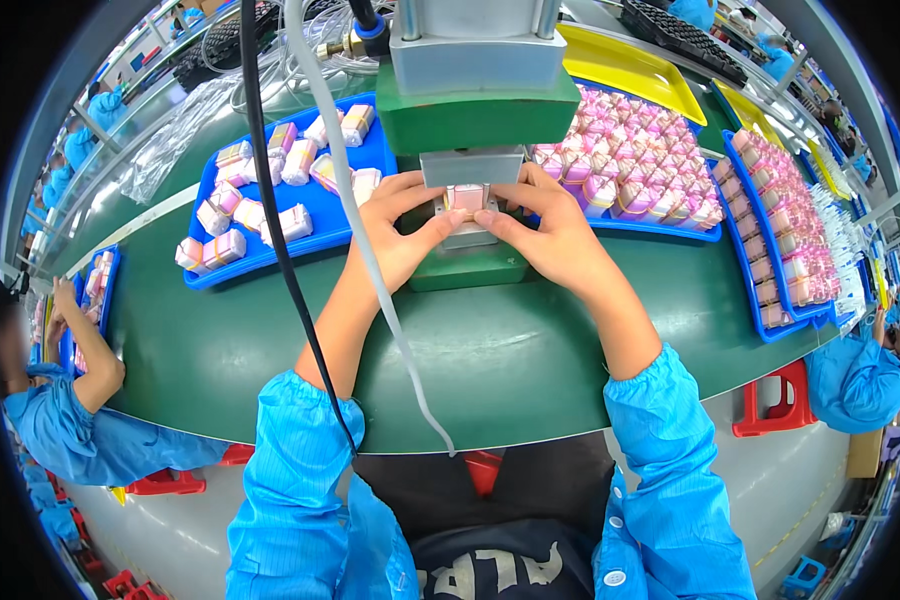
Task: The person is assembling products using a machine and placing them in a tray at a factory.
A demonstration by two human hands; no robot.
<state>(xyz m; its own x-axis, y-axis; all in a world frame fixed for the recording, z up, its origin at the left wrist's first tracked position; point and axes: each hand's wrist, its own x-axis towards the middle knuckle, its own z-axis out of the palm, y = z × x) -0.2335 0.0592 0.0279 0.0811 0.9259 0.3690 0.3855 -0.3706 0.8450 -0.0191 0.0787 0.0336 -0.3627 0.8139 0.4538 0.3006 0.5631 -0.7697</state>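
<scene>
Under the green-and-silver press [478, 122], a small pink-and-white wrapped block [466, 199] sits on the metal seat above the green base [470, 268]. My left hand [402, 222] grips its left side, thumb at the near edge and fingers partly behind the press head. From the other side my right hand [548, 228] holds the same block, its thumb close to the left one. The press head is just above the block, and its far side is hidden.
A blue tray [270, 272] with scattered banded bundles lies left. Another blue tray [660, 230], packed with pink-and-white pieces, lies right, near stacked trays [770, 328]. A black cable [270, 180] and a grey hose [370, 260] hang before the table. Co-workers sit on both sides.
</scene>
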